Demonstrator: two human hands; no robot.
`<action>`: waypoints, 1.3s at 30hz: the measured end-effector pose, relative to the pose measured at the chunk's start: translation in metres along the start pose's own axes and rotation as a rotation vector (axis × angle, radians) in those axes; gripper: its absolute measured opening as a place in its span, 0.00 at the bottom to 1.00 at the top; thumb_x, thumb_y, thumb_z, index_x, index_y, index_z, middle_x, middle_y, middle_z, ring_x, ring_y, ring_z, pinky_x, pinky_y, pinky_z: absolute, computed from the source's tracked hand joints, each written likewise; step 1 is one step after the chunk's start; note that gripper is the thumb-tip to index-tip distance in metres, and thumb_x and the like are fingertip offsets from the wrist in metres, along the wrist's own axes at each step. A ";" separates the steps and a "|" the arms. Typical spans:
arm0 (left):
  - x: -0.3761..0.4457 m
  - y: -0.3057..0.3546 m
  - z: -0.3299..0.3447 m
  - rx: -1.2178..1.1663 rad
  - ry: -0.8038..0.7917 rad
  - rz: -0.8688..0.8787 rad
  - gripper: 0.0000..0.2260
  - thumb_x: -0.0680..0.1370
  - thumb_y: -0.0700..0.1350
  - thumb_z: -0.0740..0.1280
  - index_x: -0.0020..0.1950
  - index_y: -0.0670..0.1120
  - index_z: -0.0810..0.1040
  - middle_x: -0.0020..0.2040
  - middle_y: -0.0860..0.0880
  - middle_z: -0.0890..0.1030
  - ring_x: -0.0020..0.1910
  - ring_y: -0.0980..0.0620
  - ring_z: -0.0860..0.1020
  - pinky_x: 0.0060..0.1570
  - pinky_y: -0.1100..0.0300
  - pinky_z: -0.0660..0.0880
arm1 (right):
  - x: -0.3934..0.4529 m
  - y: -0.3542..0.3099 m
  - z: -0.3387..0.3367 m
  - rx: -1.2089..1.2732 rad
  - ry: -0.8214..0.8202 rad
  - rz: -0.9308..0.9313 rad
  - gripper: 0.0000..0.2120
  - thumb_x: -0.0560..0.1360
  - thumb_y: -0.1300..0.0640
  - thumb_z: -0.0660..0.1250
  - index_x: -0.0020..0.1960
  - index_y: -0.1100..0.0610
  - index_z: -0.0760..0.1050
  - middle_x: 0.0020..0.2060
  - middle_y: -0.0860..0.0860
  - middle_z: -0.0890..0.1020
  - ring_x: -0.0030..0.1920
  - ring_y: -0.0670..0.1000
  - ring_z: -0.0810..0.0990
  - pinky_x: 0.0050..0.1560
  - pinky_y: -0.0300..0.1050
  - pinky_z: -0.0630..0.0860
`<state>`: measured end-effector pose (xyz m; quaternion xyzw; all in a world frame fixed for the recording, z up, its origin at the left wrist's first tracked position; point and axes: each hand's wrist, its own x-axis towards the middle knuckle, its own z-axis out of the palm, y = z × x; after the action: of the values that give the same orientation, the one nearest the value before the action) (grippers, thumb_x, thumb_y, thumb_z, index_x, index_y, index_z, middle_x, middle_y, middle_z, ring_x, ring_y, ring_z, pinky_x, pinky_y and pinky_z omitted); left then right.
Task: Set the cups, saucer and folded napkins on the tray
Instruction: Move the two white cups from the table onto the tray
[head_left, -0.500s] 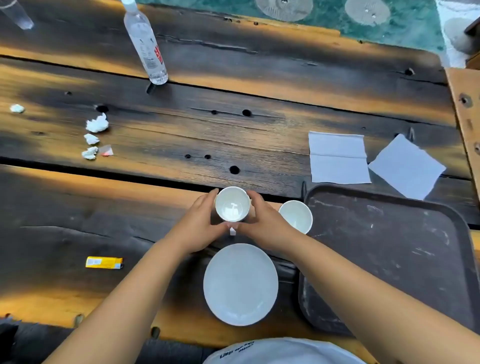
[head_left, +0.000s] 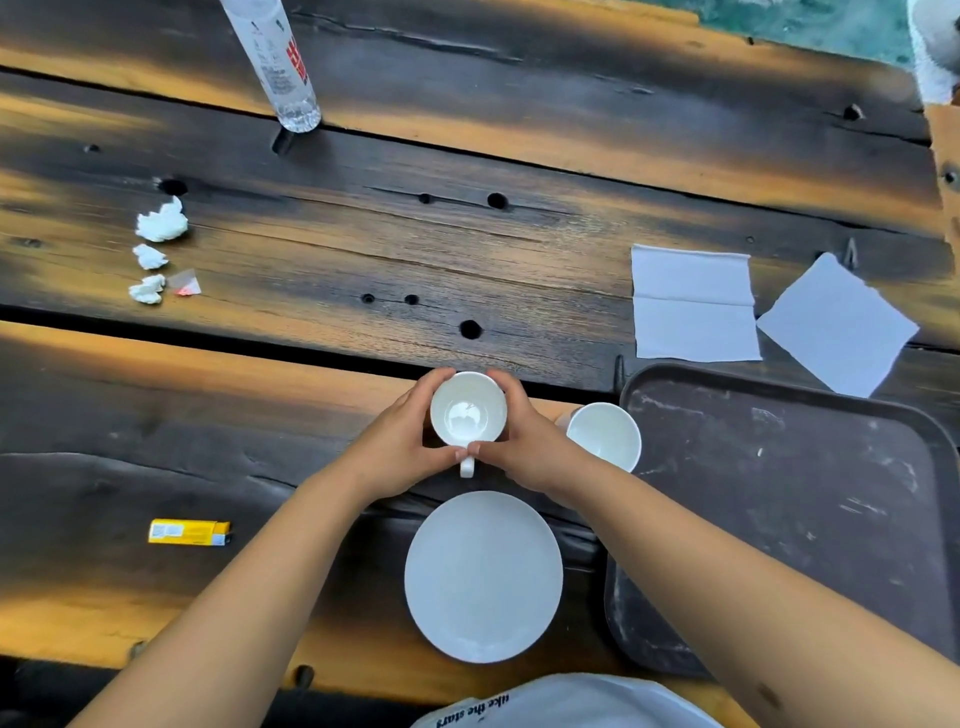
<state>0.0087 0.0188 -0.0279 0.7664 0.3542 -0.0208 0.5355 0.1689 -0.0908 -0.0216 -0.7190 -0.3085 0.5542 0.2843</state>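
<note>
Cupping the small white ceramic cup (head_left: 468, 415) between left hand (head_left: 402, 451) and right hand (head_left: 524, 447), we risk clipping the second white cup (head_left: 603, 436) while swinging it toward the dark scuffed tray (head_left: 810, 499).

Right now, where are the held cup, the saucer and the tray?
held cup (head_left: 467, 415), head view, on its glossy inner bottom.
saucer (head_left: 483, 577), head view, on the centre of its face.
tray (head_left: 779, 493), head view, on its bare dark floor.

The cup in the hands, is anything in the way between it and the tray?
Yes. The second cup stands right between the held cup and the tray, against the tray's near-left edge. Both hands, left and right, would likely need to lift the held cup over or around it.
</note>
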 end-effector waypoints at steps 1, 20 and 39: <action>0.000 -0.001 -0.001 -0.009 -0.004 0.002 0.38 0.71 0.49 0.77 0.72 0.66 0.57 0.68 0.62 0.69 0.65 0.63 0.68 0.59 0.69 0.64 | 0.001 0.002 0.000 0.031 -0.006 0.010 0.38 0.74 0.56 0.73 0.71 0.36 0.53 0.57 0.38 0.73 0.56 0.44 0.74 0.48 0.40 0.71; 0.003 -0.010 0.003 -0.339 -0.086 -0.050 0.38 0.70 0.34 0.77 0.74 0.53 0.63 0.67 0.57 0.73 0.65 0.64 0.72 0.59 0.70 0.70 | 0.009 0.022 0.006 0.516 -0.089 -0.016 0.40 0.63 0.65 0.79 0.66 0.43 0.65 0.64 0.48 0.74 0.65 0.50 0.75 0.61 0.49 0.77; -0.057 0.040 0.006 -0.483 0.000 -0.053 0.37 0.70 0.32 0.76 0.74 0.53 0.65 0.66 0.54 0.74 0.58 0.66 0.76 0.52 0.70 0.74 | -0.047 0.002 -0.006 0.397 -0.113 -0.144 0.39 0.60 0.57 0.82 0.62 0.35 0.69 0.60 0.47 0.77 0.57 0.48 0.82 0.58 0.52 0.80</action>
<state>-0.0093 -0.0233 0.0256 0.6065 0.3689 0.0501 0.7025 0.1660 -0.1282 0.0080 -0.5929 -0.2592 0.6217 0.4413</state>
